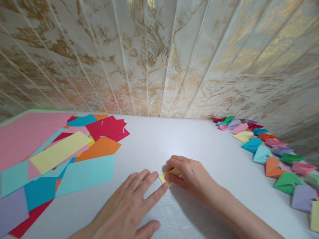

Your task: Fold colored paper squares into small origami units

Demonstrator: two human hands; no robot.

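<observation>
A small piece of folded pale yellow paper (163,178) lies on the white table, in the lower middle of the head view. My right hand (186,172) is closed over its right part, with thumb and fingers pinching it and hiding much of its shape. Palm down beside it, my left hand (136,196) has its fingers spread. One left fingertip reaches the near edge of the yellow paper; whether it presses there I cannot tell.
Loose coloured sheets overlap on the left, among them a yellow strip (61,151), red pieces (109,129) and a large pink sheet (37,136). Several folded paper shapes, one green (287,182), line the right edge. A gold-patterned curtain (149,59) hangs behind the table (154,139).
</observation>
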